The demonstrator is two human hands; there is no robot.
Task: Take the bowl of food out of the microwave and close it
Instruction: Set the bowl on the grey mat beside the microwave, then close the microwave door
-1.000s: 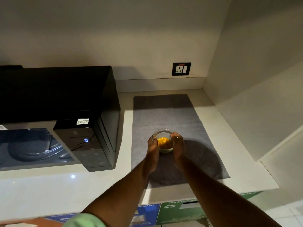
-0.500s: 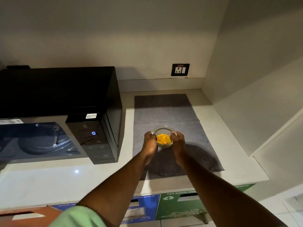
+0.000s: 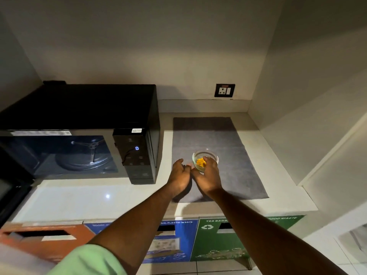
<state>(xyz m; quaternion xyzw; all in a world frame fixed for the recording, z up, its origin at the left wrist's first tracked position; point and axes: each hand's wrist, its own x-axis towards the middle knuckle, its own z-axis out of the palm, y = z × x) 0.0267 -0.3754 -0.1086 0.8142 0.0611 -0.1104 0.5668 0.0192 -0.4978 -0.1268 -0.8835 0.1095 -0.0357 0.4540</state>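
A small glass bowl [image 3: 206,157] with yellow food rests on the grey mat [image 3: 234,155] to the right of the black microwave [image 3: 83,108]. The microwave cavity [image 3: 65,153] stands open, its turntable visible; its door [image 3: 12,187] hangs open at the far left edge. My left hand [image 3: 179,176] is off the bowl, just left of it, fingers apart and empty. My right hand [image 3: 208,175] lies at the bowl's near side with fingers spread loosely over its front rim; I cannot tell whether it touches the rim.
The white counter [image 3: 79,199] runs in front of the microwave. A wall socket [image 3: 224,90] sits on the back wall. A side wall closes the right. Red, blue and green waste bins [image 3: 216,239] stand below the counter's front edge.
Both hands held the bowl's sides earlier. Now the left hand has let go and drawn back left; the right hand has loosened. The view has shifted, showing more of the open microwave.
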